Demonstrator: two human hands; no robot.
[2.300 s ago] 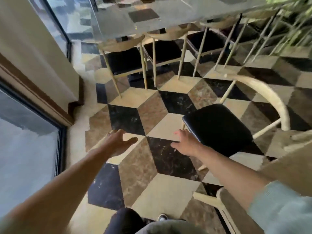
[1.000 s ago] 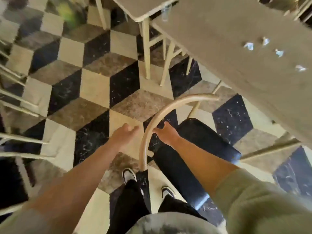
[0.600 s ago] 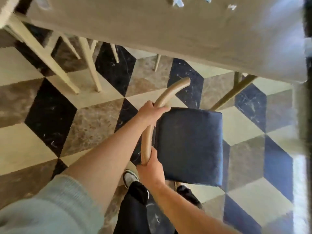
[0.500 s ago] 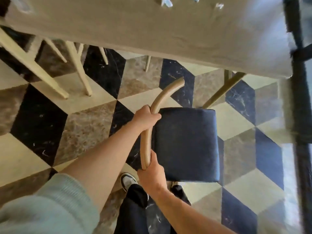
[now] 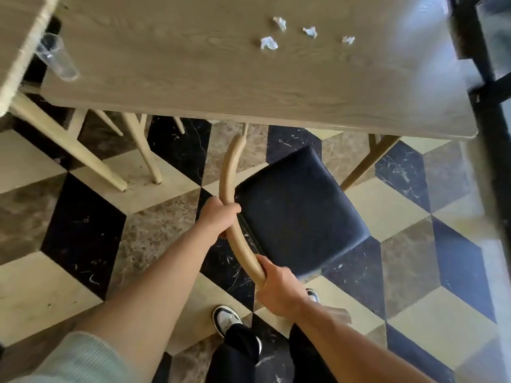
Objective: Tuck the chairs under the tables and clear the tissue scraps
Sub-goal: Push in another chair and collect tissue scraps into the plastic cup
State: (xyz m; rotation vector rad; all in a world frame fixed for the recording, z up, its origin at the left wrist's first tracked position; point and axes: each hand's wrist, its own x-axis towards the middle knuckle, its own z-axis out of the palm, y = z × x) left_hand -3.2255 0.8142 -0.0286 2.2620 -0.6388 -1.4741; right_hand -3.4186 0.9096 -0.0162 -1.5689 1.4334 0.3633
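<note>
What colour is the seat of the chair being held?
Black; the seat shows best in the head view.

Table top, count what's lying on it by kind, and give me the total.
Tissue scraps: 4
Clear plastic cup: 1, lying on its side at the table's left edge
Total: 5

One head view looks steeply down, close over the chair (image 5: 298,214) and table (image 5: 193,64) edge

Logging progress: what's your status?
Left hand and right hand gripping chair backrest. Seat not under table. Four scraps on top.
</note>
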